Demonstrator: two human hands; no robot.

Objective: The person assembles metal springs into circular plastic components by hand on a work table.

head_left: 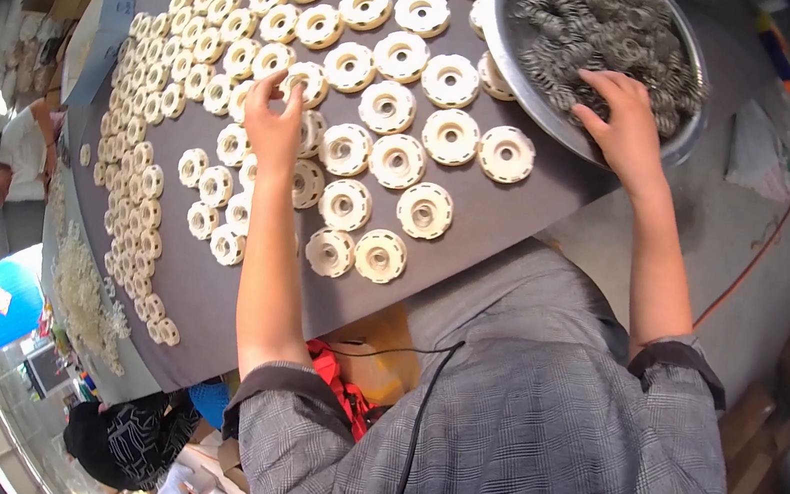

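Observation:
Many cream round plastic parts, each with a notched rim and a hollow centre, lie spread over the dark tabletop. Among them, my left hand is above the middle of the group, its thumb and fingers curled together beside one round part. Whatever they pinch is too small to make out. At the far right, my right hand reaches over the rim of a metal bowl. Its thumb and fingers are apart and touch the heap of grey coil springs inside.
Smaller cream parts crowd the table's left side. Beyond them is a pile of translucent pieces. A person sits at the left, and another in dark clothes is at lower left. A blue-grey box stands at the table's far left edge.

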